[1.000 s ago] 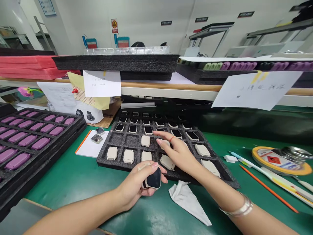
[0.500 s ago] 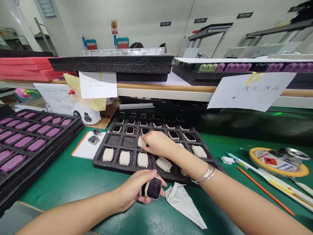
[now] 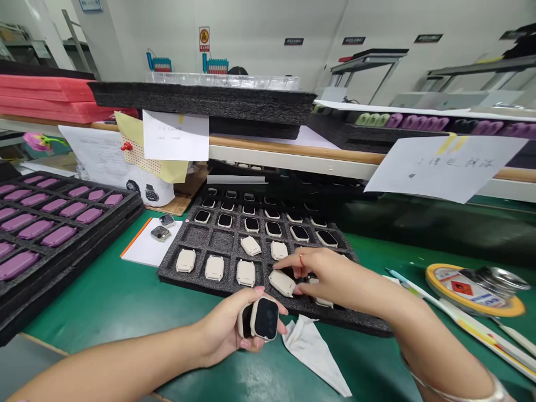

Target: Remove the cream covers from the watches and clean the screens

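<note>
My left hand [image 3: 234, 324] is closed around two cream smartwatch bodies, held side by side above the green bench. The nearer smartwatch body [image 3: 266, 319] has its dark screen facing me. My right hand [image 3: 322, 273] is over the front of a black foam tray [image 3: 180, 276]. Its index finger and thumb touch opposite ends of a tilted cream smartwatch body [image 3: 282, 282], lying back side up in the front row. Another smartwatch body [image 3: 250, 245] lies askew in the row behind. Farther back, several smartwatch bodies sit with their screens up.
A white cloth [image 3: 316, 352] lies before the tray. A second foam tray [image 3: 75, 245] with purple watch bodies stands left, beside a notepad [image 3: 142, 245] holding two watch pieces. Pens and a yellow tape roll [image 3: 435, 279] lie right. A shelf [image 3: 268, 151] crosses above.
My right hand has moved right and nearer, from a smartwatch body in the second row to the tilted one in front. My left hand keeps hold of its two smartwatch bodies.
</note>
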{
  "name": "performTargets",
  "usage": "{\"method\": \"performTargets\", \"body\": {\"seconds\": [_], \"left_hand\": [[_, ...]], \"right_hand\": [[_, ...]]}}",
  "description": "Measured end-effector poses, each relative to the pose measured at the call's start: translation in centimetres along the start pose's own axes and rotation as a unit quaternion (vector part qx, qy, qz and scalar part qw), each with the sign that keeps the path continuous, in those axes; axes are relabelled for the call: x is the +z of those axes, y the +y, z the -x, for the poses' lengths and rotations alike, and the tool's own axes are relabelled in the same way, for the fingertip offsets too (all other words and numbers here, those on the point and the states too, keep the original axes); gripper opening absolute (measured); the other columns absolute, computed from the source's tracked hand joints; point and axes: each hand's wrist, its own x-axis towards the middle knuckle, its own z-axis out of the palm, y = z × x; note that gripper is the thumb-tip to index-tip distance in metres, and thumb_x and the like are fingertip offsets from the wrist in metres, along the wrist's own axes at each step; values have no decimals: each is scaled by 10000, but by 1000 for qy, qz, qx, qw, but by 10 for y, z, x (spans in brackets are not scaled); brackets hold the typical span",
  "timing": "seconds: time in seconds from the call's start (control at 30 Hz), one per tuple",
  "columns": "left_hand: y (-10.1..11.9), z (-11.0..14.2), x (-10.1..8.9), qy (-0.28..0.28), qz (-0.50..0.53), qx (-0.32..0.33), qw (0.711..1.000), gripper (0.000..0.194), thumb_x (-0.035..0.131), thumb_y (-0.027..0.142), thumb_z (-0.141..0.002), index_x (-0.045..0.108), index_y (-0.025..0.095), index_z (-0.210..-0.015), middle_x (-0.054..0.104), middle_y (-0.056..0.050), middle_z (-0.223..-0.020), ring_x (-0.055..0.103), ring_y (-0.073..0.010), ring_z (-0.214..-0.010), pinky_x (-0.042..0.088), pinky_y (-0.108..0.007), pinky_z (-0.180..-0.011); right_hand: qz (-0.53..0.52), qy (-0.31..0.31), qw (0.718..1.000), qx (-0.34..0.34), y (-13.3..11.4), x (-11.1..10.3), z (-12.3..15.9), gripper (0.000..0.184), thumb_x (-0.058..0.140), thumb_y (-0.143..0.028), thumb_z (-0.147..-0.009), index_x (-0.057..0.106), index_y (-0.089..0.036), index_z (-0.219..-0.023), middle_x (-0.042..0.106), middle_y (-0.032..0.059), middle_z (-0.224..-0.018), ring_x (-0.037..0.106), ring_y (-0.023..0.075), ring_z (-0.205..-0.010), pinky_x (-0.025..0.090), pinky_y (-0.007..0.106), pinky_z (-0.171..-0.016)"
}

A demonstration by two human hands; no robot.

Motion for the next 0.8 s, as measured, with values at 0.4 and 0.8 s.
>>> {"method": "performTargets", "body": {"seconds": [0.4,0.8], "left_hand": [[8,0,-2,-28,157,75,984,521,846,564,-683,725,66,-769,624,-47,-600,413,-16,-420,280,-118,-405],[13,-1,-4,-55,149,118,980,429,822,491,-755,729,76,-809,676,-89,-721,453,-16,-451,304,-101,-403]], "right_hand": [[-167,189,952,-173,-53,13,16,304,832,-331,-790,639,-221,-998,677,83,-1157,672,216,-1029,565,320,-872],[-338,341,873,-90,-58,39,3,89,737,-223,-865,705,-223,-782,770,46,-904,736,186,-877,604,320,-818]]}}
